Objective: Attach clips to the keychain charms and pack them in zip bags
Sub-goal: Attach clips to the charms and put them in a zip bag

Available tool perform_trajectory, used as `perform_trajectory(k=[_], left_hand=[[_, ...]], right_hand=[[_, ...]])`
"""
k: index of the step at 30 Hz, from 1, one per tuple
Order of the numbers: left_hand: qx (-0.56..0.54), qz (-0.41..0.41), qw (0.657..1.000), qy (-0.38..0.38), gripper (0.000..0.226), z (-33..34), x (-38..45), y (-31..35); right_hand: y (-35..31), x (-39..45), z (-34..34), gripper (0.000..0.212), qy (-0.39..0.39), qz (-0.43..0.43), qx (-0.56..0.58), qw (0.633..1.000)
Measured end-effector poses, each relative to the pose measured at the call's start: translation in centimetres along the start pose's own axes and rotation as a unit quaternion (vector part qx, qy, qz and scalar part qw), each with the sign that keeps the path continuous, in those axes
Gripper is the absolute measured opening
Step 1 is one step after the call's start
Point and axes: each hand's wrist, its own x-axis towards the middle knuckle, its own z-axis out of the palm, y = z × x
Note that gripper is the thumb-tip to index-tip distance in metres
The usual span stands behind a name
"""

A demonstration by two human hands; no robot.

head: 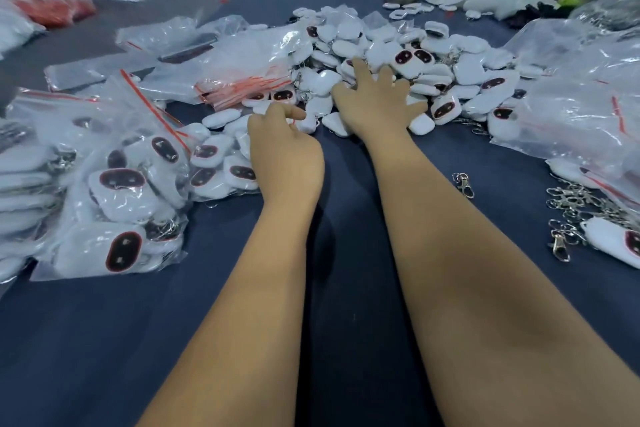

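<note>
Charms (398,55) heaped under spread right hand (375,104), left hand (284,146) loosely curled, filled zip bags (104,191) alongside.

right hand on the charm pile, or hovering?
Touching. In the head view, the right hand lies spread, palm down, on the loose pile of white charms, its fingers pressed among them, with no gap visible.

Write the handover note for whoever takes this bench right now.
Right hand: open, fingers spread on the loose charm pile.
Left hand: curled at the pile's near edge; what it holds, if anything, cannot be told.
Done: filled zip bags stacked on the left.
Supplies: empty zip bags behind the left hand, metal clips on the right, one stray clip on the cloth.
Left: most of the pile is not yet bagged.
</note>
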Motion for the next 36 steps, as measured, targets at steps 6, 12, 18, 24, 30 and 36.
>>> perform_trajectory(k=[6,12,18,24,30,36], left_hand=[[-0.01,0.002,1.0,-0.014,0.029,-0.3,-0.2,0.0],[-0.003,0.006,0.995,-0.097,0.027,-0.8,-0.5,-0.2],[0.035,0.039,0.987,-0.152,0.037,-1.6,-0.9,-0.5],[0.006,0.013,0.991,-0.13,0.04,-1.7,-1.0,-0.3],[-0.028,0.008,0.991,-0.131,0.033,-1.7,-0.9,-0.2],[-0.08,-0.035,0.987,-0.133,0.035,-1.5,-0.2,-0.2]], right_hand=[[1.4,-4.1,0.0,0.049,0.012,-0.091,0.021,0.996],[2.7,-7.4,-0.8,0.048,0.033,-0.093,-0.023,0.995],[3.5,-10.4,-1.6,0.057,0.089,-0.153,-0.045,0.983],[2.4,-11.1,-0.7,0.06,-0.024,-0.232,-0.065,0.97],[2.6,-10.3,-0.4,0.049,0.029,-0.195,-0.087,0.977],[1.8,-9.9,-1.2,0.027,0.109,-0.197,0.033,0.974]])
